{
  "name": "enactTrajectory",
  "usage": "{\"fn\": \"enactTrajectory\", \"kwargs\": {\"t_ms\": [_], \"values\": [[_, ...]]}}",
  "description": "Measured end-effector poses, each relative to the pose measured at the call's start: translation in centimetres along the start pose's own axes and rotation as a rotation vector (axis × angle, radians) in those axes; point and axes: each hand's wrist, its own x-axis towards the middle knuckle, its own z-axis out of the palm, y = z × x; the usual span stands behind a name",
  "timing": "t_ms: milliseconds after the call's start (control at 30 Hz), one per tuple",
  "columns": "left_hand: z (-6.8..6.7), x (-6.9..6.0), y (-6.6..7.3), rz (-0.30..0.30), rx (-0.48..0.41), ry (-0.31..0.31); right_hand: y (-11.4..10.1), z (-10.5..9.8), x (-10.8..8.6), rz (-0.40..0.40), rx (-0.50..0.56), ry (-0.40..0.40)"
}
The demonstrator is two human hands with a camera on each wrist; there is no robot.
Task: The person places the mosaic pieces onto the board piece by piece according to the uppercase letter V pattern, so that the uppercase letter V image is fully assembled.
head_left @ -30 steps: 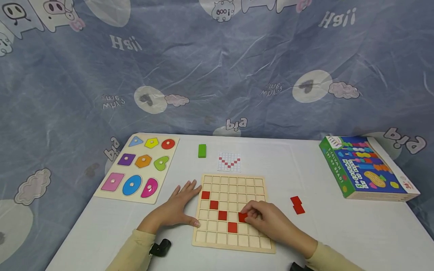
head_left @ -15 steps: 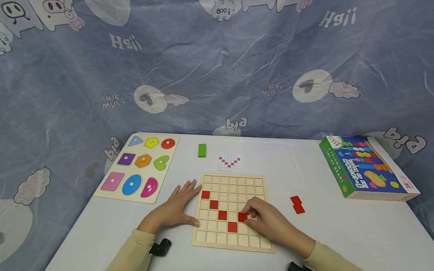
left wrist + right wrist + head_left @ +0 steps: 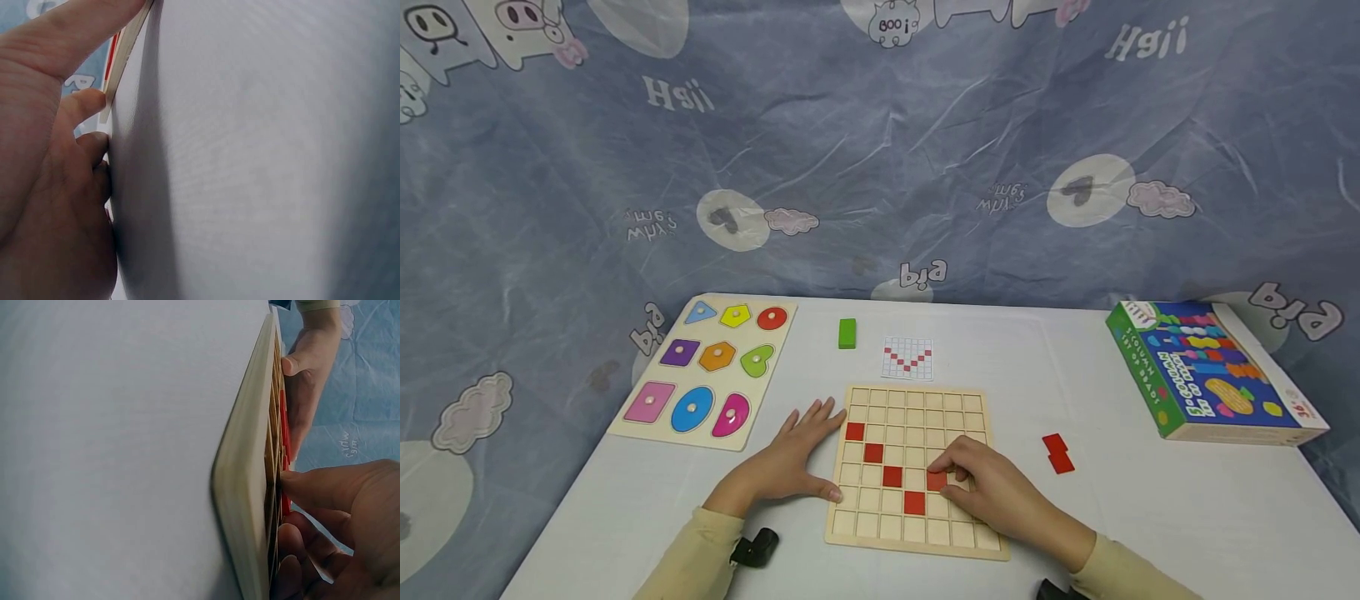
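A wooden grid board (image 3: 917, 551) lies on the white table with several red square tiles in its cells. My left hand (image 3: 790, 462) lies spread at the board's left edge, thumb and fingertips touching it; the left wrist view shows the thumb on the rim. Over the board, my right hand (image 3: 988, 483) touches a red tile (image 3: 936, 482) that lies flat in a cell. Its index fingertip is on the tile's upper edge. The thumb is spread apart at the tile's lower right. In the right wrist view, the thumb and curved fingers hover close along the board's surface.
Two loose red tiles (image 3: 1058, 454) lie right of the board. Behind it are a patterned grid card (image 3: 907, 358) and a green block (image 3: 847, 333). A shape puzzle board (image 3: 752, 333) stands left; a colourful box (image 3: 1217, 367) sits at the far right.
My right index finger and thumb have spread apart, the index fingertip shifting slightly left. The tile beneath them now lies flat in its cell. The left hand stays put.
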Motion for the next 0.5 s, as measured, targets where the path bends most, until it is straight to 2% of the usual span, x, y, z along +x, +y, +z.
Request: {"fn": "enactTrajectory", "kwargs": {"t_ms": [500], "values": [[-0.15, -0.08, 0.38, -0.016, -0.009, -0.004, -0.10, 0.06, 0.04, 0.022, -0.023, -0.020]]}}
